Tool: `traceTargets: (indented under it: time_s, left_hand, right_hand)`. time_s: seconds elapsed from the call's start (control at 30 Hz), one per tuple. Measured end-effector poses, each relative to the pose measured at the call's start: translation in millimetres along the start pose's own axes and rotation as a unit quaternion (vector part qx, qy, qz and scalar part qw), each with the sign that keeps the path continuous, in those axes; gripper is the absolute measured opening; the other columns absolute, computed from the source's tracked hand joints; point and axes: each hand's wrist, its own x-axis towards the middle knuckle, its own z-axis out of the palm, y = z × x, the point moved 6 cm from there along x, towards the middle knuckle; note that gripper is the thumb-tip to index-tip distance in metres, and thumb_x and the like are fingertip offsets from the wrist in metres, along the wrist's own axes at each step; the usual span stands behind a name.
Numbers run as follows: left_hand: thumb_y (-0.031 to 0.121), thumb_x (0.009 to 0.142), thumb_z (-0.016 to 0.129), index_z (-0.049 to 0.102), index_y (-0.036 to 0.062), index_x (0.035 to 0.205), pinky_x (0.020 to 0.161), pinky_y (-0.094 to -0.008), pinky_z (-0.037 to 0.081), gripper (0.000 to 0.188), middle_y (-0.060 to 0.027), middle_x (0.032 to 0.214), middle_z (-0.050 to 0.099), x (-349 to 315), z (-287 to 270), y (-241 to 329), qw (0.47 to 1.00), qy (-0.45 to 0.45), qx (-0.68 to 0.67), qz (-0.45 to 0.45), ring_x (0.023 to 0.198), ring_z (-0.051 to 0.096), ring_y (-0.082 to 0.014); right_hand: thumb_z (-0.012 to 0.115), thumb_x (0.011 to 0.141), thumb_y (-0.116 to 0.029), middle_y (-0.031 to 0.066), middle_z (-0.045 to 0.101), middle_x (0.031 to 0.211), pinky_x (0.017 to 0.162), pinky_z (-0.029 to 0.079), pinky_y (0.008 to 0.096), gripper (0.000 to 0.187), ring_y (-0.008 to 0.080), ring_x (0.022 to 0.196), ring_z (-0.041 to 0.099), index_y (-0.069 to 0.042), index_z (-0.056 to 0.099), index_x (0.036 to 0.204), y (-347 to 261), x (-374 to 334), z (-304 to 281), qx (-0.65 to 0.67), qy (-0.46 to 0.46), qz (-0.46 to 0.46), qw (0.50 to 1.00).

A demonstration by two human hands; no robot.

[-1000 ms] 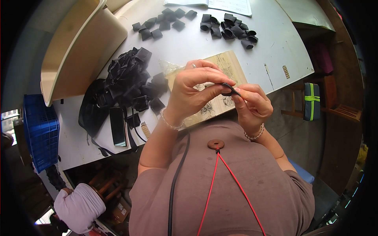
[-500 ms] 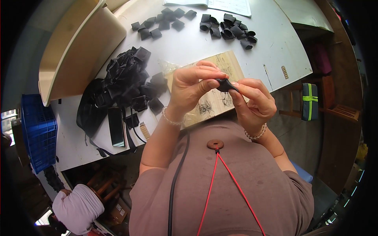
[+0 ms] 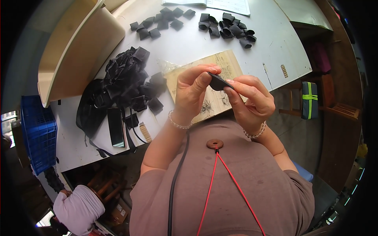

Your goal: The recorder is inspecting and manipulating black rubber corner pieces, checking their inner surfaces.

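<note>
Between my two hands is a small black fabric piece (image 3: 219, 83), held above a wooden board (image 3: 232, 63) that bears dark scribbled marks. My left hand (image 3: 193, 84) pinches its left end between thumb and fingers. The right end is pinched by my right hand (image 3: 252, 96) in the same way. To the left of my hands lies a heap of black fabric pieces (image 3: 126, 72). Flat black squares (image 3: 163, 19) are spread at the far side of the table. Right of those, several black fabric loops (image 3: 232, 29) lie in a cluster.
A phone (image 3: 116, 126) rests near the table's front left edge beside black straps. A beige bin (image 3: 78, 47) stands at the left, with a blue crate (image 3: 38, 133) beyond the table edge. An open notebook (image 3: 230, 6) lies at the back. Another person (image 3: 78, 208) is at lower left.
My left hand has turned and shifted its grip on the fabric piece, which now looks flatter and more stretched out. My right hand has barely moved.
</note>
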Motion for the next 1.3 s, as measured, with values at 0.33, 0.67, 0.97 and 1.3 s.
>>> traceTargets:
  time_s: [0.33, 0.67, 0.97, 1.3]
  left_hand:
    - [0.018, 0.089, 0.054, 0.064, 0.01, 0.105, 0.09, -0.036, 0.045, 0.019, -0.0055, 0.105, 0.063, -6, -20, -8, 0.996, 0.024, -0.083, -0.017, 0.106, 0.056, -0.0222]
    - [0.022, 0.089, 0.055, 0.061, 0.0098, 0.111, 0.086, -0.0368, 0.047, 0.025, -0.0065, 0.107, 0.063, -3, -18, -14, 0.994, 0.013, -0.101, -0.041, 0.105, 0.056, -0.0221]
    - [0.021, 0.088, 0.058, 0.062, 0.002, 0.108, 0.085, -0.0288, 0.044, 0.028, -0.0106, 0.106, 0.063, -7, -54, 53, 0.895, 0.107, 0.43, -0.04, 0.097, 0.057, -0.0159]
    - [0.012, 0.078, 0.063, 0.056, 0.0066, 0.112, 0.084, -0.0396, 0.046, 0.035, -0.0174, 0.107, 0.057, -17, -138, 57, 0.527, 0.088, 0.83, -0.162, 0.097, 0.056, -0.0344]
  right_hand:
    - [0.074, 0.065, 0.004, 0.0076, 0.063, 0.076, 0.055, 0.048, 0.025, 0.022, 0.0156, 0.063, 0.059, -0.003, 0.067, 0.085, -6, 15, 19, -0.029, 0.009, -0.009, 0.999]
    - [0.072, 0.066, 0.004, 0.0076, 0.063, 0.075, 0.054, 0.048, 0.0237, 0.019, 0.0141, 0.062, 0.059, -0.003, 0.066, 0.082, -7, 18, 18, -0.033, 0.002, -0.013, 0.999]
    - [0.064, 0.083, -0.004, 0.0066, 0.065, 0.08, 0.06, 0.049, 0.021, 0.014, 0.0106, 0.066, 0.061, 0.005, 0.062, 0.094, 36, 43, -3, 0.211, 0.094, 0.155, 0.961]
    - [0.057, 0.089, -0.02, 0.0092, 0.064, 0.081, 0.057, 0.053, 0.0254, 0.025, 0.0149, 0.061, 0.064, 0.003, 0.06, 0.099, 228, 42, 28, 0.213, 0.032, 0.452, 0.865]
